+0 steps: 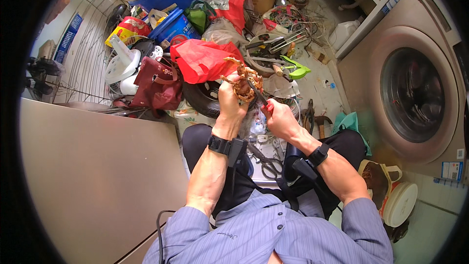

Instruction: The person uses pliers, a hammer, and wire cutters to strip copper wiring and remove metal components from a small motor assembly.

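My left hand (229,100) is closed around a tangled, copper-coloured bundle (248,87) that looks like a wire coil, held up in front of me. From the right, my right hand (283,119) grips a red-handled tool (260,95) with a dark, narrow metal end. That end meets the side of the bundle; its exact kind cannot be made out, as my fingers cover most of the handle. Below the hands, between my knees, lie black-handled scissors (267,162). Near my right knee are dark pliers (309,113) and a hammer (322,122).
A red bag (202,63) and a black tyre (199,102) sit beyond my left hand. Farther off are a blue bucket (175,28), a pan of tools (261,63) and tangled wires (293,18). A washing machine (381,127) stands right, a grey panel (102,166) left.
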Demonstrator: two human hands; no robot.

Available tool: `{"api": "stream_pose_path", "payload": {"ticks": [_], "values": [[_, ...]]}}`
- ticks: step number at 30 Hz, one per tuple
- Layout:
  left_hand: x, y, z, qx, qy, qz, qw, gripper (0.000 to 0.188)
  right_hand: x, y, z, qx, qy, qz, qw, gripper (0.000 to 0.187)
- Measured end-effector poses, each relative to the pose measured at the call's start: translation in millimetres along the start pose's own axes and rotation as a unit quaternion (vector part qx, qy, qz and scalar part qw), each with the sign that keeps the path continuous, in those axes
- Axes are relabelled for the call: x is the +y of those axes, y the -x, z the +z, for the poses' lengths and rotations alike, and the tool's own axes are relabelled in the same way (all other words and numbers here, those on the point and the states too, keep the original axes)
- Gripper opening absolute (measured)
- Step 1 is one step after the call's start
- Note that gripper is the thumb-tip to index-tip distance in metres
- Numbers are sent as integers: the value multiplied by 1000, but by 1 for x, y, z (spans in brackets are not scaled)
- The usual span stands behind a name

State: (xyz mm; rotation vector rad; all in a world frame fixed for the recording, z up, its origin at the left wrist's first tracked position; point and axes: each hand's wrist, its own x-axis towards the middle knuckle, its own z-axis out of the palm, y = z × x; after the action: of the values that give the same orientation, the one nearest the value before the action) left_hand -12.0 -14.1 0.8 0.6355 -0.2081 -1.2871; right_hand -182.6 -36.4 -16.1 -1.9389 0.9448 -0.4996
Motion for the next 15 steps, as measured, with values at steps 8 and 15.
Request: {"api": "stream_pose_path", "payload": {"ticks": [8, 15], "values": [[-6, -7, 2, 162, 158, -49, 973, 38, 21, -32, 8, 209, 225, -222, 925, 4], [-2, -17, -14, 106, 124, -30, 986, 39, 15, -42, -1, 218, 312, -205, 902, 10]]}}
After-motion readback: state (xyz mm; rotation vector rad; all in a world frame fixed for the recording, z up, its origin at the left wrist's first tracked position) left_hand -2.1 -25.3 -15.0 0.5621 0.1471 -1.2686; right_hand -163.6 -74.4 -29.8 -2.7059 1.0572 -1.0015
